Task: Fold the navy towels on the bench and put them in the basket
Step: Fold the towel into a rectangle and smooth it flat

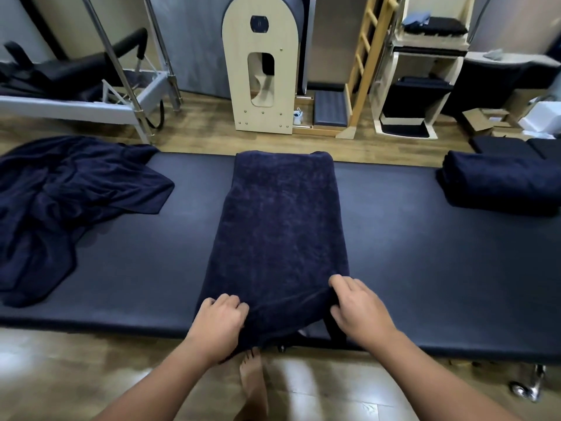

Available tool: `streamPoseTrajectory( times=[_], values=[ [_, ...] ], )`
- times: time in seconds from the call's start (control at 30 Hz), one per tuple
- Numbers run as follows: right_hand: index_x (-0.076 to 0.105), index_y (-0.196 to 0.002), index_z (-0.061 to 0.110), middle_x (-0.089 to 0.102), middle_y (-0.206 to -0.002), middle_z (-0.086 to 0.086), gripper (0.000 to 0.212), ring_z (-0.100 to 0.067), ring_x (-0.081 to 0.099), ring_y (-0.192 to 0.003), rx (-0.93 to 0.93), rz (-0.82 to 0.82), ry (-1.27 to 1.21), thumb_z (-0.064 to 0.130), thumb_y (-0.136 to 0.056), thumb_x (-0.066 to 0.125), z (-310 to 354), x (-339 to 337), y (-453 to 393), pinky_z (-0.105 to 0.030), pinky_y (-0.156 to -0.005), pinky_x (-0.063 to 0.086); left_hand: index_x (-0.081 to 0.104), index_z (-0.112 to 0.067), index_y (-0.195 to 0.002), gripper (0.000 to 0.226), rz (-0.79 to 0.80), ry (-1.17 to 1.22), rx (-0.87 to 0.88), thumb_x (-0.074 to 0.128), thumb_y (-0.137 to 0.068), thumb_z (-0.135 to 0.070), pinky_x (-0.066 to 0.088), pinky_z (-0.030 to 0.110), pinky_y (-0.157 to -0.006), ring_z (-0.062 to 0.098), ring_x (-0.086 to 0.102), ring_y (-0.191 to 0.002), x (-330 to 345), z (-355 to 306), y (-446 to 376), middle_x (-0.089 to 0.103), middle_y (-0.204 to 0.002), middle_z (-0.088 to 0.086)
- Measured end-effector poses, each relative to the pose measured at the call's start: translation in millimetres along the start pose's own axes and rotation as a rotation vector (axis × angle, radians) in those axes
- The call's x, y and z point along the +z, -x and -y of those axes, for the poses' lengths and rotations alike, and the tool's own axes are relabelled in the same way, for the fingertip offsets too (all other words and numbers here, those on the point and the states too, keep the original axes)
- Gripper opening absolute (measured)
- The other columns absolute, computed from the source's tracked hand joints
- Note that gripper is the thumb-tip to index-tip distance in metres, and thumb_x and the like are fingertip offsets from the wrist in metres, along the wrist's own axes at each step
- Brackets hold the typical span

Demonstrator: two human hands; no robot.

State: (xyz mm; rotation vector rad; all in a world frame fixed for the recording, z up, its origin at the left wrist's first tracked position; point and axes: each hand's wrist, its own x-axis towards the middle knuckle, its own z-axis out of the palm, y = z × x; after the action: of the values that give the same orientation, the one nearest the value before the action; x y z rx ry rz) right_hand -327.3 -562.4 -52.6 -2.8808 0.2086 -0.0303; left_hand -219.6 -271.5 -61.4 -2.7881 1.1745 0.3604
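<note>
Your left hand (220,319) and right hand (356,309) are apart, each pinching a near corner of the half-folded towel (282,226) at the bench (425,268) edge. The towel's long axis runs straight away from you, far end well beyond both hands, so the likely next fold carries the near edge forward. Neither hand is nearer. Unfolded towels (66,202) lie left of your left hand, folded stack (498,180) right. No basket visible.
</note>
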Motion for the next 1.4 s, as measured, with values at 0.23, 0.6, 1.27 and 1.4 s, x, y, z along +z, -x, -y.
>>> streamPoseTrajectory(
  times=[0.23,0.6,1.27,1.4],
  values=[
    [0.045,-0.104,0.015,0.053,-0.098,-0.004,0.030,-0.034,0.056,-0.078,0.090,-0.142,-0.092,0.007,-0.080,0.061,-9.2,-30.1,-76.8,-0.038,-0.060,0.040,0.051,-0.023,-0.117,0.021,-0.119,0.333,-0.199,0.056,-0.097,-0.022,0.050,0.041,-0.080,0.030,0.062,-0.103,-71.8,48.7,-92.7,0.064,-0.114,0.001],
    [0.035,-0.093,0.015,0.045,-0.088,-0.002,0.022,-0.028,0.038,-0.070,0.283,-0.170,-0.092,0.003,-0.086,0.052,-28.8,-73.1,-254.5,-0.037,-0.062,0.027,0.055,-0.025,-0.125,0.025,-0.110,0.295,-0.130,0.053,-0.100,-0.021,0.044,0.042,-0.091,0.027,0.059,-0.111,-153.6,129.9,-280.9,0.066,-0.120,-0.001],
    [0.050,-0.134,0.014,0.042,-0.142,-0.009,0.045,-0.036,0.041,-0.132,0.364,0.121,0.032,0.034,-0.095,0.058,-85.4,-20.2,-417.2,-0.047,-0.098,0.048,0.064,-0.011,-0.112,0.028,-0.338,0.181,-0.133,0.069,-0.086,-0.020,0.045,0.052,-0.083,0.035,0.051,-0.107,-94.9,157.5,-383.1,0.053,-0.116,0.009],
    [0.042,-0.150,0.019,0.022,-0.163,-0.007,0.055,-0.033,0.024,-0.147,0.388,0.074,-0.021,0.037,-0.099,0.052,-80.0,6.8,-358.7,-0.050,-0.105,0.045,0.061,-0.012,-0.124,0.044,-0.364,0.241,-0.222,0.074,-0.085,-0.028,0.052,0.053,-0.078,0.035,0.048,-0.114,-65.0,143.6,-334.9,0.049,-0.128,0.013]
  ],
)
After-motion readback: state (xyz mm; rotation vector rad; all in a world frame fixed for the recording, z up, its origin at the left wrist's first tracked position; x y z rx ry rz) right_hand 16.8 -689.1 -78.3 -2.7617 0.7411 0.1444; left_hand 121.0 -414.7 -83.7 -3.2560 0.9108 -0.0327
